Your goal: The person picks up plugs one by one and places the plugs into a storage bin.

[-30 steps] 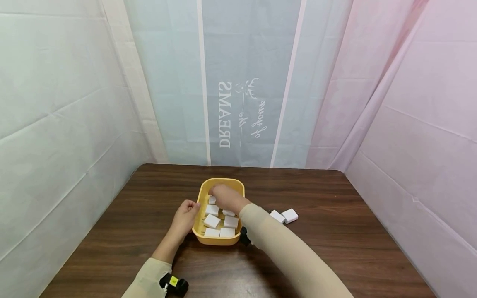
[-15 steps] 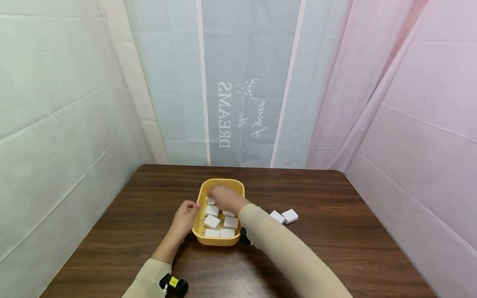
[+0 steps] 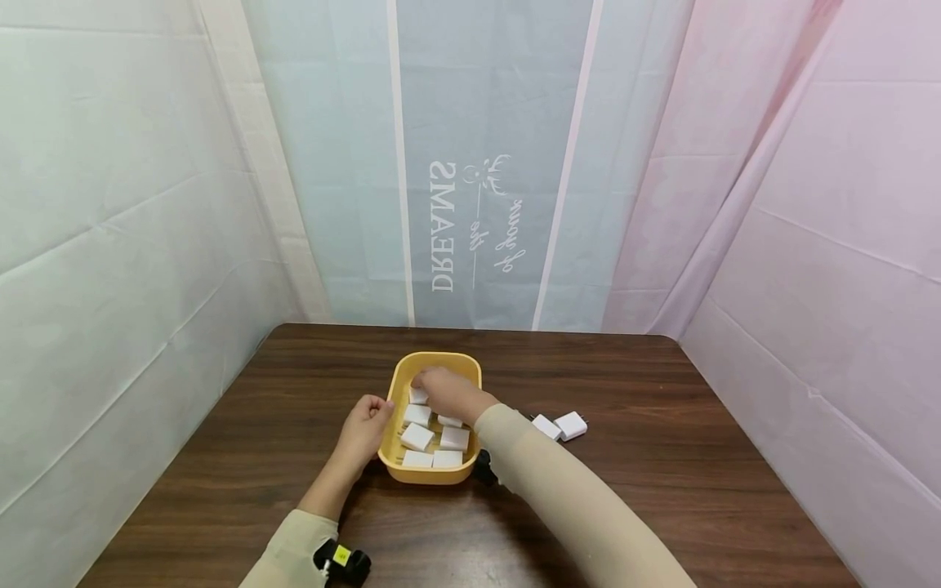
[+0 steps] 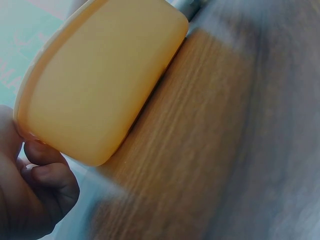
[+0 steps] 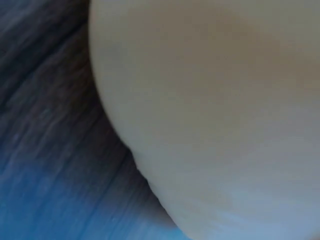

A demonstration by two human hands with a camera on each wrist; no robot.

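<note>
A yellow plastic basket (image 3: pixel 430 476) stands on the table with several white plug-in chargers (image 3: pixel 417 437) inside. My left hand (image 3: pixel 363 430) pinches the left rim. In the left wrist view, the curled fingers of that hand (image 4: pixel 42 185) meet the end of the basket (image 4: pixel 102 85). Reaching over the right side, my right hand (image 3: pixel 450 394) is inside the far part, its fingers bent down onto one white charger (image 3: pixel 418 396). The palm hides part of that charger and of those behind it. A blurred pale surface (image 5: pixel 200 120) blocks the right hand in the right wrist view.
Two more white chargers, one nearer (image 3: pixel 546 427) and one farther right (image 3: pixel 571 425), lie on the dark wooden table (image 3: pixel 662 490), right of the basket beside the right sleeve (image 3: pixel 566 482). White cloth walls flank the table, and a printed curtain (image 3: pixel 478 106) hangs behind.
Almost nothing differs. The right fingers and the charger beneath them shift very slightly inside the basket; the left hand stays at the rim.
</note>
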